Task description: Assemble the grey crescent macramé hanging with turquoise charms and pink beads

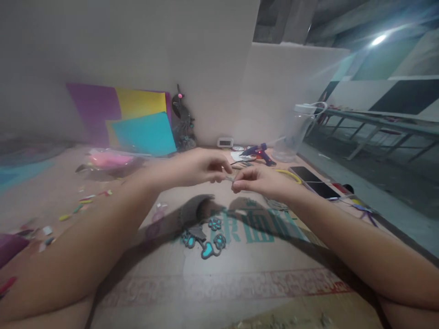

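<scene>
My left hand point(202, 168) and my right hand point(255, 179) meet above the middle of the table. Between their fingertips runs a small thin pale strip point(229, 178), blurred, its kind unclear. The right fingers pinch its one end. My left fingertips close on the other end, with one finger held apart above. Below the hands lies a dark grey ornament with turquoise flower and heart shapes point(207, 250). A curved dark grey piece point(189, 211) adjoins it, partly in shadow.
A dark blue glue gun point(257, 153) with a red light lies behind the hands. A clear jug point(290, 135) and phones point(313, 183) are on the right. Coloured sheets point(144, 132), a grey figure point(184, 121) and a small digital clock point(225, 142) stand at the back. Scraps point(80, 205) lie left.
</scene>
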Available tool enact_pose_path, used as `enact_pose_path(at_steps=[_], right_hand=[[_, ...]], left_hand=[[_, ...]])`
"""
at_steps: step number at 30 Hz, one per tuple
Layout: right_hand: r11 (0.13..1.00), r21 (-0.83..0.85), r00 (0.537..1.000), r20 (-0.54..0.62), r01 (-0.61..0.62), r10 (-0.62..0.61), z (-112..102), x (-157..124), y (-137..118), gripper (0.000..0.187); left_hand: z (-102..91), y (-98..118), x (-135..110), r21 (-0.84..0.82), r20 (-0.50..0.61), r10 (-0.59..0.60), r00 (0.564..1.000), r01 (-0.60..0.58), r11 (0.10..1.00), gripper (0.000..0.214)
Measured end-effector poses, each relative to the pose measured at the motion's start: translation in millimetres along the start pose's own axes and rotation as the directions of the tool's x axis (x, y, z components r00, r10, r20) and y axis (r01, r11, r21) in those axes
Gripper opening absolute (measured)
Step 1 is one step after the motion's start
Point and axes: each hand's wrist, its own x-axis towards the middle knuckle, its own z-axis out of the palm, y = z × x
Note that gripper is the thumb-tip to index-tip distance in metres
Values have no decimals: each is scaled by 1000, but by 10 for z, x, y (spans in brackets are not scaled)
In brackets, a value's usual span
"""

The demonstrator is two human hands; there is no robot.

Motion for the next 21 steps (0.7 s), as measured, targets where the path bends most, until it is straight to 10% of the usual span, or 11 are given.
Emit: enact_pose_path(at_steps=[21], right_hand=[[998,56,999,31,5,-6,-26,11,15,16]], left_hand=[[-79,-145,5,245,133,221,966,-248,937,40]])
